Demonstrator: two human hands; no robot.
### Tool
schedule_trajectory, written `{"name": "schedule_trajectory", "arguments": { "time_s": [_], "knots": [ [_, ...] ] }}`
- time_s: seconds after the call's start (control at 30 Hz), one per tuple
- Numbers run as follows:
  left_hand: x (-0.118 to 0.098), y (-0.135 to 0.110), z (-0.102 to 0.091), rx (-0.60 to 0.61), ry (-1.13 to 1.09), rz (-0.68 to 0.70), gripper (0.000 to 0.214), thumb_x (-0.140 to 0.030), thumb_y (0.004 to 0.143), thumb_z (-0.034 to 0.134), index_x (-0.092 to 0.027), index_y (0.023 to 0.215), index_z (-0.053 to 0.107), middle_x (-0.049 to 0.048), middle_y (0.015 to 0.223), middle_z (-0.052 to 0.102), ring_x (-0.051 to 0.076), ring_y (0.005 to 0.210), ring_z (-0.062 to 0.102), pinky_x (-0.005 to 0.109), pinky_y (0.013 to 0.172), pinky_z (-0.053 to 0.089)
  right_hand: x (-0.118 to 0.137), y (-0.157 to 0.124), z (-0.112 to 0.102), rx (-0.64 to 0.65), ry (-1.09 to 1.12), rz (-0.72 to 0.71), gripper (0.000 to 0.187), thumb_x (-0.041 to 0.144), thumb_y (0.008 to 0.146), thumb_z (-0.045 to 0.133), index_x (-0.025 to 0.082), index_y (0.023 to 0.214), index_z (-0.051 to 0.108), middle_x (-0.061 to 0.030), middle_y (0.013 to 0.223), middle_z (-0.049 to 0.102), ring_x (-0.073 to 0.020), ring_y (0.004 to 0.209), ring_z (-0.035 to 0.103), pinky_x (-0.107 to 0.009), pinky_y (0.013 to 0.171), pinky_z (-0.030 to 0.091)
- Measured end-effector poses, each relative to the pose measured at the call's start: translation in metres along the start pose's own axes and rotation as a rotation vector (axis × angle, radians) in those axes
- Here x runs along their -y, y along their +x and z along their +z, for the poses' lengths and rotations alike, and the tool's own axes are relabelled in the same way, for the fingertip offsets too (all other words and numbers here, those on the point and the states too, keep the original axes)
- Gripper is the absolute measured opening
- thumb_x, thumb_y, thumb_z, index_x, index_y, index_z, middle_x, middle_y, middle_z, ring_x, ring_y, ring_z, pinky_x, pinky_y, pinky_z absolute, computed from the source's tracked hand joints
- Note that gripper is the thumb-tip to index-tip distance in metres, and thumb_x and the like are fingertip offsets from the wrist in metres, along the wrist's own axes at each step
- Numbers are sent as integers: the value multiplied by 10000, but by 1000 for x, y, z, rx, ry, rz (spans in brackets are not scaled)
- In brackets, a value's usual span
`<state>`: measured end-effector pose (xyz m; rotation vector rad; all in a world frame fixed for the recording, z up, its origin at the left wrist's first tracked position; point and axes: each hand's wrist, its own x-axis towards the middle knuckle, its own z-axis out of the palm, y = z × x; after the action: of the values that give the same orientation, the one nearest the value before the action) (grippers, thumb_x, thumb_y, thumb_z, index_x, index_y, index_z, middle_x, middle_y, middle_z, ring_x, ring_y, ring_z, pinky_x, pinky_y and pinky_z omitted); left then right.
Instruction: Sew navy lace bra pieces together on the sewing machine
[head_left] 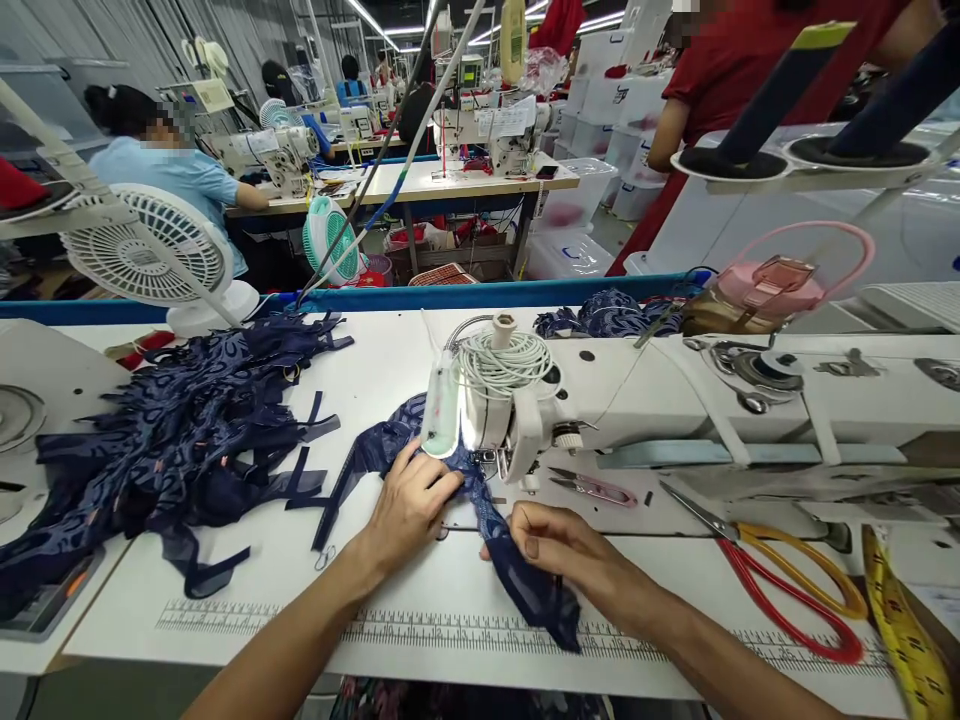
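Note:
A strip of navy lace fabric (491, 520) runs from under the sewing machine's head (495, 420) toward the table's front edge. My left hand (412, 500) is on the fabric just left of the needle area, fingers bent and close together over the cloth. To the right of the strip, my right hand (566, 545) pinches its edge between thumb and fingers; the fabric's end hangs past them onto the table. More of the same lace spreads out behind my left hand. The needle tip is hard to make out.
At left lies a heap of navy lace pieces (217, 430). Thread snips (592, 487), scissors (780, 570) and a yellow tape measure (904, 620) lie at right. A printed ruler (420, 632) runs along the front edge. Behind stand a white fan (150, 245) and a pink-lidded bottle (757, 290).

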<state>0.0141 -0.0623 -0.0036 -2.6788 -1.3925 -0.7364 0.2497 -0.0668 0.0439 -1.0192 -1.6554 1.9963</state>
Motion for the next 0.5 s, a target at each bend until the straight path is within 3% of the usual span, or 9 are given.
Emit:
{"name": "schedule_trajectory", "arguments": {
  "time_s": [0.1,0.17,0.2,0.23,0.27,0.37,0.4,0.5],
  "knots": [
    [4,-1,0,-16,-70,-42,163,-139,928,488,-173,1024,614,32,871,641,170,821,567,483,1030,393,9,-18,-10,151,-336,30,337,481,882,577,183,728,540,49,636,452,-86,564,418,-193,509,319],
    [5,-1,0,-22,-77,-42,160,-143,932,488,-171,1027,614,30,871,640,166,814,566,481,1029,389,17,-30,-15,403,-493,68,247,430,826,672,185,805,651,63,578,486,-78,516,457,-176,479,318],
    [5,-1,0,-23,-71,-35,161,-138,932,484,-172,1019,616,27,860,636,165,807,563,481,1028,388,20,-33,-18,480,-545,69,218,410,822,682,194,854,683,63,564,515,-81,507,490,-172,473,331],
    [5,-1,0,-24,-61,-28,164,-132,931,481,-173,1012,617,25,851,633,165,803,560,481,1026,387,21,-35,-20,473,-602,51,200,394,849,656,203,895,696,55,573,552,-90,516,523,-173,482,355],
    [5,0,0,-29,-51,-23,169,-124,928,479,-174,1008,619,25,849,630,167,803,556,480,1022,389,20,-34,-21,368,-685,1,194,370,897,595,210,935,697,34,627,605,-105,563,564,-184,520,394],
    [2,1,0,-62,-33,-8,229,-71,909,443,-174,1018,618,33,862,624,170,823,548,466,1009,403,2,-17,-21,-129,-1037,-311,311,198,961,388,201,1143,641,-91,1016,687,-197,897,619,-308,766,479],
    [0,2,0,-71,-31,9,259,-49,898,426,-174,1022,617,34,860,622,170,823,546,465,1007,405,-7,-9,-19,-183,-1133,-424,393,119,930,355,187,1233,597,-128,1142,655,-228,1007,595,-362,837,473],
    [-5,3,2,-65,7,92,316,-14,881,387,-183,1008,623,11,779,593,155,750,524,479,1015,396,-30,11,-9,-119,-1263,-622,542,-5,816,369,142,1308,540,-156,1247,602,-247,1137,535,-415,929,438]
  ]
}}
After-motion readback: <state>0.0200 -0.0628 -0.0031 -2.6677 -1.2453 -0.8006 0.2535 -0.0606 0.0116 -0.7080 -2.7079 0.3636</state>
